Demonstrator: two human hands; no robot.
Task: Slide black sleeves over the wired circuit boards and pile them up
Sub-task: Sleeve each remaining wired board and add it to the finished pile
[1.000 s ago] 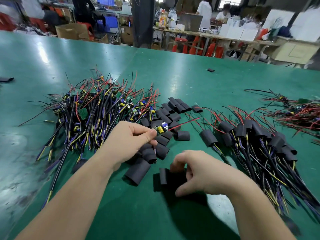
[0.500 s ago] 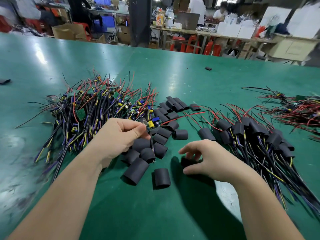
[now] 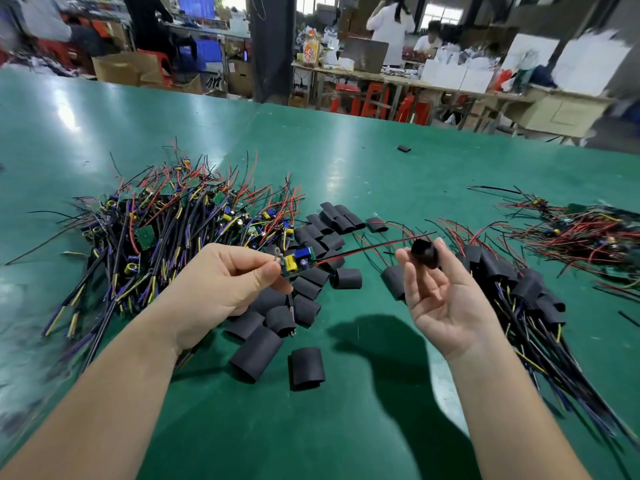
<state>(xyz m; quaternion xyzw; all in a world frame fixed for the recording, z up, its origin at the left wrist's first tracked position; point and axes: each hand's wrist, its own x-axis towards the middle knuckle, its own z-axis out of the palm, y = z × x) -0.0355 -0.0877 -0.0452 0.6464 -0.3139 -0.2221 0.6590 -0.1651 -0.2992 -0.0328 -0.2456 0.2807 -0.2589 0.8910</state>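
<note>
Our left hand (image 3: 221,282) pinches the board (image 3: 298,263), raised near centre; our right hand (image 3: 440,296) pinches a sleeve (image 3: 425,252) just right of its wires (image 3: 367,249). Threading step, we reckon: next, wire tips must meet the sleeve's mouth.

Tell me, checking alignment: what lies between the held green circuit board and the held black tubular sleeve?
Head view: only red and black wires from the green circuit board.
</note>
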